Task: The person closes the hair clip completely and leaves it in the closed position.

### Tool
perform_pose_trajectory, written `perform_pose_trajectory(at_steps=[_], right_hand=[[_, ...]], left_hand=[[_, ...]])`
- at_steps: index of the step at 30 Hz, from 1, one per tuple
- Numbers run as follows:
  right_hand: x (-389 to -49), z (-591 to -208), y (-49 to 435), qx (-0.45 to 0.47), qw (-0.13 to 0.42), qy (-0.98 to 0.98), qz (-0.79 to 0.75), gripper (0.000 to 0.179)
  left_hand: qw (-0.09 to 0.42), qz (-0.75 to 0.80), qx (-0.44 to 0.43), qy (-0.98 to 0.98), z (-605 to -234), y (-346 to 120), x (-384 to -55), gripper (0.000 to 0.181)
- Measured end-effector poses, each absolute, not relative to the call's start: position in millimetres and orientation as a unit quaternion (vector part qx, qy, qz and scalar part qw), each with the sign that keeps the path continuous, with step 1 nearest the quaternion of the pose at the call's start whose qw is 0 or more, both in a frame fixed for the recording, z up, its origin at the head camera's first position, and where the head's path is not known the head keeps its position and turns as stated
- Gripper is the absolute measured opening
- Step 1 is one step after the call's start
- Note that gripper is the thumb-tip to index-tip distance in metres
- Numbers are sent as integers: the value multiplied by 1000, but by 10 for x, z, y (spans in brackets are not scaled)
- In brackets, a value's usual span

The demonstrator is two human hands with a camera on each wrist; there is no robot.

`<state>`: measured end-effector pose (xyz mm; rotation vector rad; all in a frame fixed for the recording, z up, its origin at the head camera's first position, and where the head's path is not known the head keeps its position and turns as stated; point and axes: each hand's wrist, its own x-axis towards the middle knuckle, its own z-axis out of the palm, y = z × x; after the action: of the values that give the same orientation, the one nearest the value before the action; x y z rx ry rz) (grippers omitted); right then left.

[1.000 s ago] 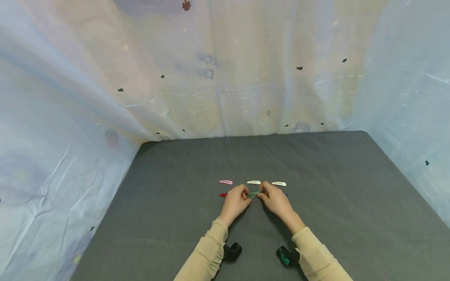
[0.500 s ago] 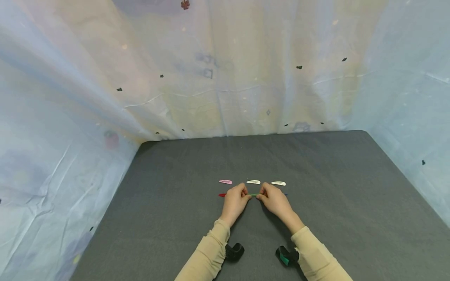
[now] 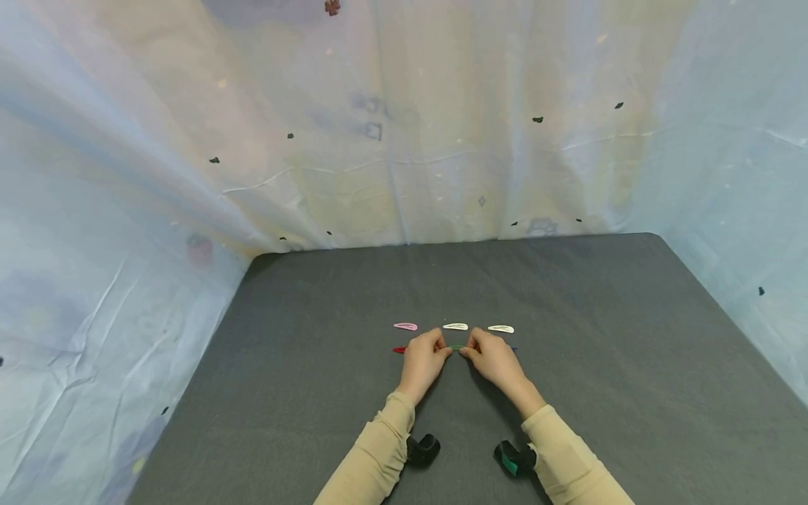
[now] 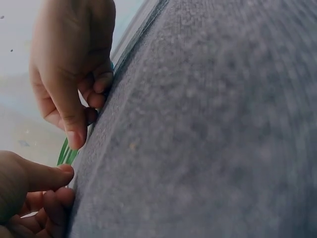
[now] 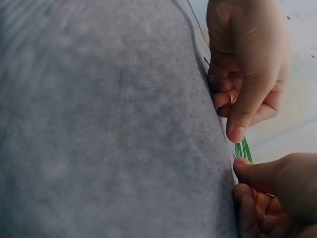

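Note:
Between both hands is a green snap hair clip (image 3: 456, 348), low over the grey table; its ends are hidden by fingers. My left hand (image 3: 422, 361) pinches its left end between thumb and fingers. On the other side my right hand (image 3: 495, 356) pinches the right end. In the left wrist view the green strips of the clip (image 4: 68, 152) show between the two thumbs. A red hair clip (image 3: 399, 350) pokes out beside the left hand, mostly covered by it. The tip of a blue piece (image 3: 514, 348) shows just past the right hand.
Behind the hands lie a pink hair clip (image 3: 405, 327), a white hair clip (image 3: 455, 327) and a cream hair clip (image 3: 501, 329) in a row. A grey cloth covers the table (image 3: 315, 393). Patterned curtains (image 3: 442, 140) hang around its back and sides.
A second ago the green clip's strips stood splayed apart; now they lie together and the clip looks flatter. Both hands have shifted only slightly.

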<state>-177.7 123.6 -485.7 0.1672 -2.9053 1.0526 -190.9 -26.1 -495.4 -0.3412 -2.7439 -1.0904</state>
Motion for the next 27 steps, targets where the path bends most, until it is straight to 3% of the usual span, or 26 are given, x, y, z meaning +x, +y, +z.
perform_pose_trajectory(at_steps=[16, 27], right_hand=[[-1789, -4853, 1242, 35, 3, -936, 351, 10], [-1788, -4838, 1254, 23, -30, -926, 375, 10]], left_hand=[[92, -360, -118, -921, -4959, -260, -1902, 16], [124, -316, -141, -930, -4963, -276, -1882, 17]])
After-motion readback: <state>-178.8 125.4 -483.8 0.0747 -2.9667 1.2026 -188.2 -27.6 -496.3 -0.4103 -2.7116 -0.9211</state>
